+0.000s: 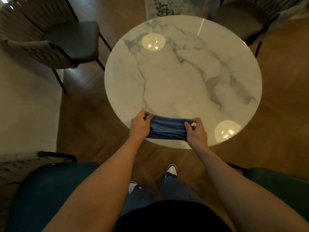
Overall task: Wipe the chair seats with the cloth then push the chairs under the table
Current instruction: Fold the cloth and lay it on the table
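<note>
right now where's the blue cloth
In the head view the blue cloth is stretched between the left hand and right hand, over the near edge of the round marble table.

Blue cloth (167, 128); white table (184, 77) veined grey; far chairs (71, 42) grey, near chairs (50, 186) seemingly teal; brown floor (93, 124).

wood floor (93, 114) | patterned rug (173, 5) | white-and-blue shoes (171, 170)
</note>
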`<state>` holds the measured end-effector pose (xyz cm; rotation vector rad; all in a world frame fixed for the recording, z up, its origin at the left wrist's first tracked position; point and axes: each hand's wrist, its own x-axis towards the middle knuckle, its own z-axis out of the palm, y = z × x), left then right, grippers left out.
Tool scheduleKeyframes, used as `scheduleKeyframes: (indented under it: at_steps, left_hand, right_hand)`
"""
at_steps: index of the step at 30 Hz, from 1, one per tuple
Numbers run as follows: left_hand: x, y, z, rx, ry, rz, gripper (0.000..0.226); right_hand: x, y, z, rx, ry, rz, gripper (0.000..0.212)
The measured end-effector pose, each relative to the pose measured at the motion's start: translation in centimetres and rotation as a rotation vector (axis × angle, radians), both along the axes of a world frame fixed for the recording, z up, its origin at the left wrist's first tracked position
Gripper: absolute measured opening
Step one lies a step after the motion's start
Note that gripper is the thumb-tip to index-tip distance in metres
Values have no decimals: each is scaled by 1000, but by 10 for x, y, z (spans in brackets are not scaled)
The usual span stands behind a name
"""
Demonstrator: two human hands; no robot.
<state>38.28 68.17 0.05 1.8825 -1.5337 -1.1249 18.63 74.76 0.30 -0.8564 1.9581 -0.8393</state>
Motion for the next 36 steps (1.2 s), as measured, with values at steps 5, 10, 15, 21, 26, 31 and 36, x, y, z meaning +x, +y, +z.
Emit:
scheduleKeyframes:
  at_steps: [5, 10, 15, 21, 26, 31, 36]
  left_hand:
    - [-34, -18, -10, 99, 62, -91, 23]
    - [-61, -22, -15, 188, 120, -142, 36]
    - [-70, -18, -27, 70, -230, -255, 43]
    - [-81, -11, -39, -309, -475, -671, 43]
    - [-81, 4, -52, -188, -741, -866, 52]
    - [-84, 16, -55, -177, -766, -800, 54]
    - [-88, 25, -51, -176, -645, -702, 46]
  right_hand:
    - [-42, -19, -11, 12, -25, -61, 12]
    - [-84, -27, -19, 66, 23, -13, 14]
    - [-100, -16, -32, 180, 182, 121, 33]
    - [-88, -15, -44, -36, 461, 477, 34]
    - [-79, -11, -54, 35, 658, 692, 41]
    - [-77, -7, -55, 38, 688, 715, 40]
    - [-72, -3, -51, 50, 671, 699, 42]
